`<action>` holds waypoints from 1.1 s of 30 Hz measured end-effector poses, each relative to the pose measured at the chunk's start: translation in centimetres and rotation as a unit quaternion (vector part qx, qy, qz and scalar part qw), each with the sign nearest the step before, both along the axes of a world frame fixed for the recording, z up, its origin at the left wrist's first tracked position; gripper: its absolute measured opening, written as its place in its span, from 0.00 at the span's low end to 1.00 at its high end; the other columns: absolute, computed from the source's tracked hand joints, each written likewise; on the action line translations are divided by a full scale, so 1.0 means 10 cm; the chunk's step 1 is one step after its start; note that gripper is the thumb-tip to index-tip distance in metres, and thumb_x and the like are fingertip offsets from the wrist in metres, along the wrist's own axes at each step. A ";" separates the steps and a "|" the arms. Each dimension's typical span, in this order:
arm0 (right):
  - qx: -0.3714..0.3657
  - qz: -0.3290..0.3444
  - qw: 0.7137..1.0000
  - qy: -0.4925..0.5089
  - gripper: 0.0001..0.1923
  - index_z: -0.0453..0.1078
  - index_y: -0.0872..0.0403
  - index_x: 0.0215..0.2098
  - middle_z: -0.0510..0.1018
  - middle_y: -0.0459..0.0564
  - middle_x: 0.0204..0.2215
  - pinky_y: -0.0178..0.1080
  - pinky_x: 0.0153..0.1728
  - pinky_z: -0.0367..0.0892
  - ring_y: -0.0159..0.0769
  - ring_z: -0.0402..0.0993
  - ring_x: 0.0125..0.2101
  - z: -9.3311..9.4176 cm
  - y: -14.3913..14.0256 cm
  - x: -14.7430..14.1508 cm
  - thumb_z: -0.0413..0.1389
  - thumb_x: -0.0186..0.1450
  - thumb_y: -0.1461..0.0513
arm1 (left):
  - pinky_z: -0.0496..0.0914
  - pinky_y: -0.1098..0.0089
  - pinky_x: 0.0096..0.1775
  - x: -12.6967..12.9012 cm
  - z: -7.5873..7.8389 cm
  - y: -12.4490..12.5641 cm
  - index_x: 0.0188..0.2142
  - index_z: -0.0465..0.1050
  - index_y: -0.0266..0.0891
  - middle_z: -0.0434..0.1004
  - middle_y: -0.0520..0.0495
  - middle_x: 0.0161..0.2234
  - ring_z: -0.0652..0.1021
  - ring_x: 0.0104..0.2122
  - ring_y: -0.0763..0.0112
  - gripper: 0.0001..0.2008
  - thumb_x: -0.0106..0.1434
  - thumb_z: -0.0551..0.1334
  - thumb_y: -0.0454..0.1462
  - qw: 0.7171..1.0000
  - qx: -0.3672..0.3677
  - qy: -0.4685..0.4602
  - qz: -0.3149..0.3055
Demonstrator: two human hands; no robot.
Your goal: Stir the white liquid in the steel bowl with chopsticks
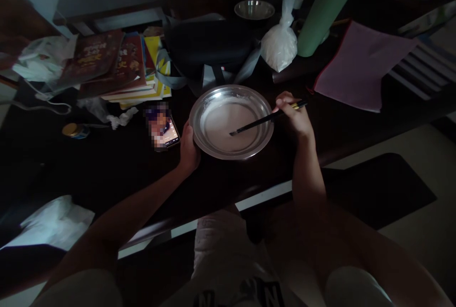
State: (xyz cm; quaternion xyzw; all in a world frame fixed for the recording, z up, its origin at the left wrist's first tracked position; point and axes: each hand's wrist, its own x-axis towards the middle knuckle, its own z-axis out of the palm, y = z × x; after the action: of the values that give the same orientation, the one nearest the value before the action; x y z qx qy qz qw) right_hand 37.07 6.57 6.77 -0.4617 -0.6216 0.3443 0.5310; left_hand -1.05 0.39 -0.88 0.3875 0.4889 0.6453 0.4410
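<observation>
Steel bowl at frame centre — both hands on the job.
Left hand cups the bowl's left rim beside a phone; right hand pinches chopsticks, tips in the white mix — books upper left.

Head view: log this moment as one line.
left hand: steadies metal plate rim | right hand: holds chopsticks, tips in white mixture | phone: left of plate
</observation>
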 end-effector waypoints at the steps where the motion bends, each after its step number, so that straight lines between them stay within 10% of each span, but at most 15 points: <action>1: -0.004 0.012 1.000 -0.009 0.36 0.84 0.42 0.29 0.78 0.48 0.36 0.63 0.66 0.78 0.50 0.82 0.49 0.01 0.00 -0.01 0.74 0.69 0.24 | 0.79 0.47 0.83 0.00 0.00 0.00 0.61 0.92 0.46 0.96 0.40 0.66 0.87 0.74 0.45 0.32 0.81 0.74 0.69 1.000 0.001 0.000 0.002; 33: -0.015 -0.010 1.000 -0.019 0.38 0.84 0.41 0.27 0.77 0.48 0.36 0.64 0.67 0.73 0.53 0.77 0.49 0.04 -0.01 -0.02 0.74 0.63 0.21 | 0.79 0.46 0.82 0.06 -0.08 0.04 0.67 0.89 0.50 0.94 0.40 0.70 0.87 0.75 0.44 0.35 0.80 0.72 0.70 1.000 0.013 -0.013 -0.017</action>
State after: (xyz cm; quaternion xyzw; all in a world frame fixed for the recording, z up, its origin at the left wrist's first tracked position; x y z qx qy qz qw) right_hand 36.83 6.50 7.16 -0.4822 -0.6220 0.3392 0.5154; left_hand -0.46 0.81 -1.69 0.3928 0.4677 0.6491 0.4535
